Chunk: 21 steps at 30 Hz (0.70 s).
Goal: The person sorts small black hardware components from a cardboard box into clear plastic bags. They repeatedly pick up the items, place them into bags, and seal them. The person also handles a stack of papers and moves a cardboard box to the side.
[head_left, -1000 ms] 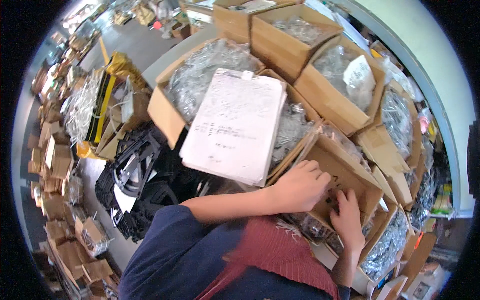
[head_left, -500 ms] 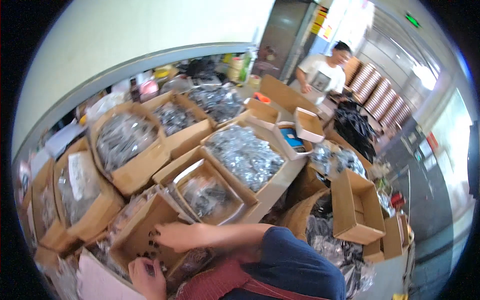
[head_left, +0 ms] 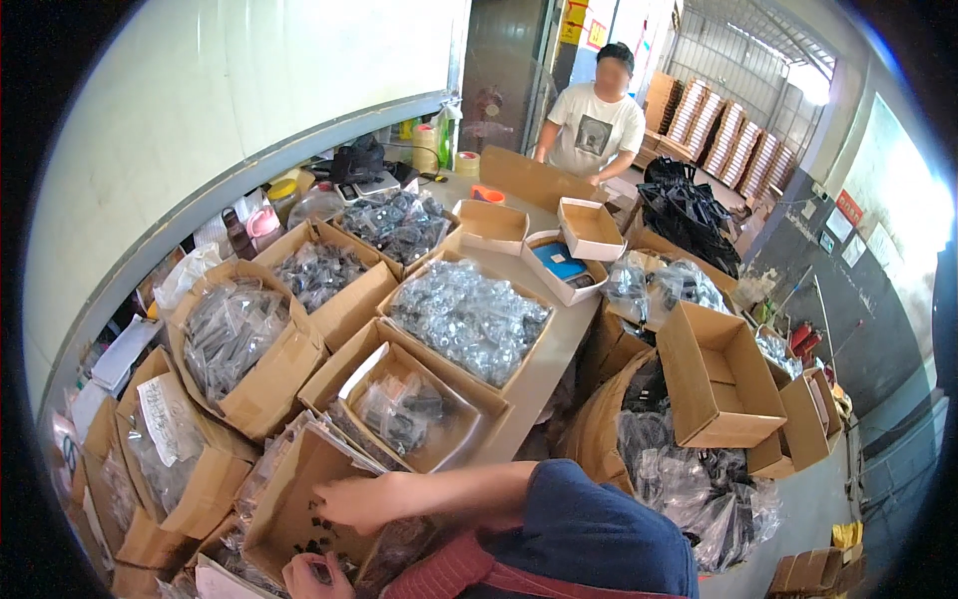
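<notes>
Cardboard box point(head_left: 289, 504) at bottom left, small black parts point(head_left: 317, 544) inside. Right hand point(head_left: 351, 499) over box, fingers spread loose, nothing visibly held. Left hand point(head_left: 314, 576) low in box, curled, possibly pinching parts; grip unclear. Bagged-hardware boxes point(head_left: 469, 319) behind.

**Item Count at the Packing Table**

Two hands are seen at the lower edge: the right hand point(head_left: 354, 499) and the left hand point(head_left: 309, 574). One second person point(head_left: 596, 125) is counted at the far end of the table. Four large open cartons filled with bagged parts point(head_left: 467, 317) are counted in the middle of the table. Two small empty cartons point(head_left: 491, 225) are noted beyond them. One empty carton point(head_left: 718, 374) is recorded on the right.
</notes>
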Each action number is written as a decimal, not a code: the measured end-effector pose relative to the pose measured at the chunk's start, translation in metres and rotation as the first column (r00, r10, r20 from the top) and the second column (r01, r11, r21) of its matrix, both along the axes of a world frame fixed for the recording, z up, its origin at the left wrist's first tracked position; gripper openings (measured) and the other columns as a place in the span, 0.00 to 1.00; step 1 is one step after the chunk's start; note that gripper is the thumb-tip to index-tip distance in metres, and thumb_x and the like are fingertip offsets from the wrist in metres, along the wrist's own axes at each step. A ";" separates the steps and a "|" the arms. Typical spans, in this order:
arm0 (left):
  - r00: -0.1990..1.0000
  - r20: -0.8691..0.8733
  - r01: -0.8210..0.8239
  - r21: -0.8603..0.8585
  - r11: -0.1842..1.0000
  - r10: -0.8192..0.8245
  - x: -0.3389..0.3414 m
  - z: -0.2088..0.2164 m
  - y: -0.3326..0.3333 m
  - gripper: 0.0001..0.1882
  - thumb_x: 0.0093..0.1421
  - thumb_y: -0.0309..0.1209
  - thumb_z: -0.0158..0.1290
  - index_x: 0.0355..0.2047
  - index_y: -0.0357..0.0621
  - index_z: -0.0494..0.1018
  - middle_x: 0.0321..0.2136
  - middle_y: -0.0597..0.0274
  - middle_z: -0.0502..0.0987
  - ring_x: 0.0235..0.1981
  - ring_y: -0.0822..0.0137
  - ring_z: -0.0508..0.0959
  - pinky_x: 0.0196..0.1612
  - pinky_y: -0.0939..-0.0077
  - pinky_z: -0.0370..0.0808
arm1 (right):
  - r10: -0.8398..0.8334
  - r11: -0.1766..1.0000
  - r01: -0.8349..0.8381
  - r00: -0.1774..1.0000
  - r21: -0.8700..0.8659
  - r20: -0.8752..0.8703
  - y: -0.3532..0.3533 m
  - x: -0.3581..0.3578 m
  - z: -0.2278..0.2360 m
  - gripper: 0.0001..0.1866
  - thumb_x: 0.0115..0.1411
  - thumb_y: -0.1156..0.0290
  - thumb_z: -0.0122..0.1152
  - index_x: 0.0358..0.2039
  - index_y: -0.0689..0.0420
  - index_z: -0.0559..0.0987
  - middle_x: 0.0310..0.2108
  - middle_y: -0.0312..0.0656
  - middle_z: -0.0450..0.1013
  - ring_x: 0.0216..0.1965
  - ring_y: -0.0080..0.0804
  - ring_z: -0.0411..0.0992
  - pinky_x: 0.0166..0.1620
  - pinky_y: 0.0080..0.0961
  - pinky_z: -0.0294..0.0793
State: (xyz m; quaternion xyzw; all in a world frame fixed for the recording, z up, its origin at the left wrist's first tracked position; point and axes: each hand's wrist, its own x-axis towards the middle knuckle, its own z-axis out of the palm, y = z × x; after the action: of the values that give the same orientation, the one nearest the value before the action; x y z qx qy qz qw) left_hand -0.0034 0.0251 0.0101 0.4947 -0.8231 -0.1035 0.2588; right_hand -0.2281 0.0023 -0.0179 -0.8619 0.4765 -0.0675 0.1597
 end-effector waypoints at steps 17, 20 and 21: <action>0.997 0.075 0.021 0.019 1.000 -0.023 -0.001 -0.003 -0.003 0.12 0.56 0.26 0.64 0.29 0.42 0.70 0.27 0.58 0.72 0.35 0.54 0.72 0.39 0.60 0.70 | 0.006 1.000 -0.007 0.999 -0.014 -0.045 0.003 -0.001 0.009 0.37 0.47 0.62 0.76 0.53 0.68 0.73 0.50 0.58 0.69 0.49 0.49 0.74 0.48 0.35 0.78; 0.997 0.069 0.024 0.017 1.000 -0.025 -0.002 -0.002 -0.002 0.12 0.56 0.27 0.64 0.30 0.42 0.70 0.27 0.58 0.72 0.34 0.55 0.73 0.39 0.60 0.71 | -0.013 1.000 0.013 1.000 -0.014 -0.015 0.005 -0.002 0.008 0.36 0.46 0.63 0.76 0.53 0.68 0.73 0.52 0.59 0.68 0.50 0.51 0.74 0.50 0.36 0.79; 0.997 0.075 0.027 0.007 1.000 -0.028 -0.003 -0.002 -0.002 0.12 0.56 0.27 0.64 0.30 0.42 0.70 0.27 0.59 0.72 0.34 0.55 0.73 0.39 0.60 0.71 | -0.015 1.000 0.015 1.000 0.000 -0.016 0.005 -0.002 0.009 0.36 0.46 0.64 0.76 0.53 0.68 0.73 0.52 0.59 0.68 0.51 0.51 0.74 0.51 0.36 0.79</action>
State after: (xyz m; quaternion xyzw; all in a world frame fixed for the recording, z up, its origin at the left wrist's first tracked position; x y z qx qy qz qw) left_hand -0.0061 0.0230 0.0083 0.4876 -0.8387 -0.0907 0.2249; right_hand -0.2297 0.0069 -0.0091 -0.8589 0.4840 -0.0620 0.1554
